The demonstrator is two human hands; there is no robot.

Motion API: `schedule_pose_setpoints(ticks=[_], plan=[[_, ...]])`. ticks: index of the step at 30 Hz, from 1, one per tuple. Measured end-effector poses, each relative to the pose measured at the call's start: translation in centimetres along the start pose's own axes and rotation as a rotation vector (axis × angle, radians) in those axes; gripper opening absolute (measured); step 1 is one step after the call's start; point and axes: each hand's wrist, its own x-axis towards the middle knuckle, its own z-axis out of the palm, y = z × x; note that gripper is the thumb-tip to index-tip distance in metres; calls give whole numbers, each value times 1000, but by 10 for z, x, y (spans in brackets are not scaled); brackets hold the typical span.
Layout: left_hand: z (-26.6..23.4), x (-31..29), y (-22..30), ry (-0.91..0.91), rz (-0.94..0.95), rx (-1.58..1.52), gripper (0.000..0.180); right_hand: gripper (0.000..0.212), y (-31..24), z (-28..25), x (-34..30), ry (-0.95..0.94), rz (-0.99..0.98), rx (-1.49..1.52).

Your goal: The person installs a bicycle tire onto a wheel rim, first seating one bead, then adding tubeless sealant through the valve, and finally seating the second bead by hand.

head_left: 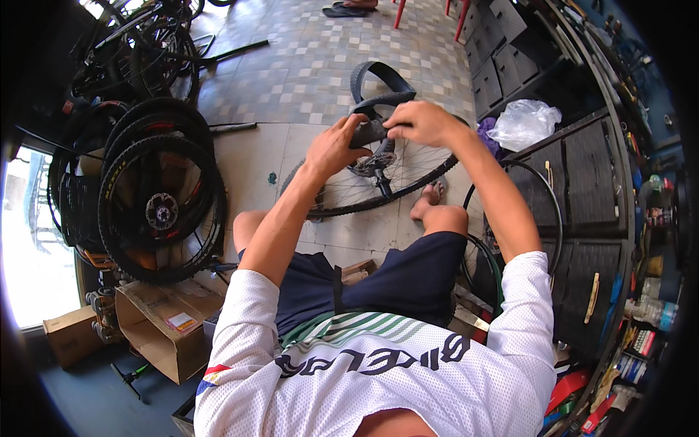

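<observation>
A black bicycle tire (369,133) is stretched between my two hands, and its far part bends up into a twisted loop. My left hand (335,147) grips it from the left, thumb and fingers on either side. On its right, my right hand (422,122) pinches the tire with bent fingers. Beneath them a spoked bicycle wheel (381,182) lies tilted on the floor between my legs, its hub and black outer edge showing. My hands and the tire hide part of its far side. I cannot tell whether the held tire is joined to this wheel.
Several wheels with tires (162,211) stand stacked at the left, near an open cardboard box (156,328). Bicycles (153,51) stand at the far left. Dark drawers (561,182) line the right side, with a clear plastic bag (526,124) beside them.
</observation>
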Motion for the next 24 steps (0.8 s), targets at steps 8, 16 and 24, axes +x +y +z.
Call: schedule_pose_setpoints(ticks=[8, 16, 24], plan=[[-11, 17, -17, 13, 7, -16, 64, 63, 59, 17, -12, 142, 307, -114], [-19, 31, -47, -125, -221, -247, 59, 69, 62, 47, 6, 266, 258, -136], [-8, 26, 10, -121, -214, -151, 67, 37, 70, 26, -27, 421, 108, -21]])
